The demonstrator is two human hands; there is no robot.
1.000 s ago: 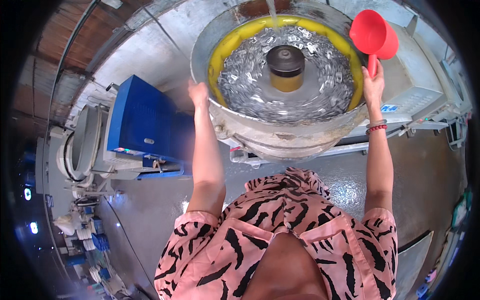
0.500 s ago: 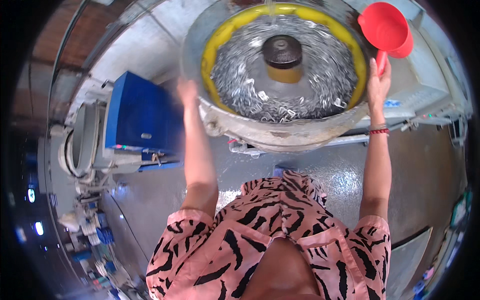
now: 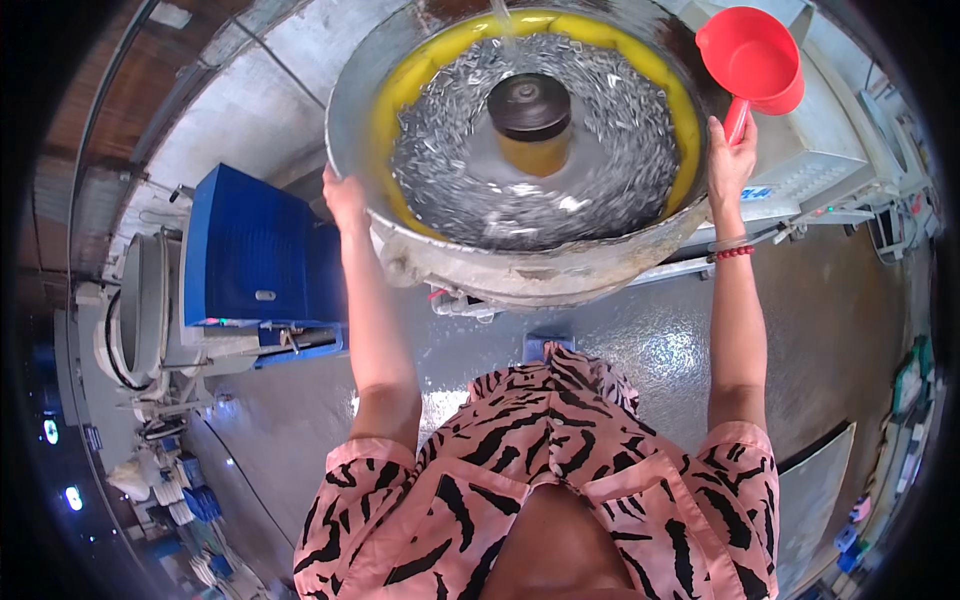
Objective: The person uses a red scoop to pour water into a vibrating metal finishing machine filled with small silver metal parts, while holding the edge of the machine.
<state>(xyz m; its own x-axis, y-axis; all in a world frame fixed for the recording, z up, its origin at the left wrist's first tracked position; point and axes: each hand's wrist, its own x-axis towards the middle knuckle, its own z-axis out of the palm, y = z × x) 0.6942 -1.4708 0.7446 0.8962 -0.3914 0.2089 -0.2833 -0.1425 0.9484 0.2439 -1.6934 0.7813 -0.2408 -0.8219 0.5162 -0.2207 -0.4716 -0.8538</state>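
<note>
A round vibrating finishing bowl (image 3: 540,278) with a yellow inner wall (image 3: 687,150) stands in front of me. Inside, a mass of small silvery metal parts (image 3: 455,190), blurred by motion, rings the dark-capped centre post (image 3: 530,108). My left hand (image 3: 347,203) is closed at the left side of the bowl's rim, its fingertips partly hidden. At the right rim, my right hand (image 3: 732,165) grips the handle of a red plastic dipper (image 3: 752,58). The dipper's cup is tilted toward me, and I see no contents in it.
A thin stream of water (image 3: 503,18) falls into the bowl from above. To the left are a blue cabinet (image 3: 262,250) and a grey round machine (image 3: 140,310). A pale metal housing (image 3: 815,150) stands at right, above a wet floor (image 3: 640,345).
The view has shifted, so the bowl sits a little further left. My left hand, smeared before, now shows more sharply at the rim. My right hand still holds the dipper.
</note>
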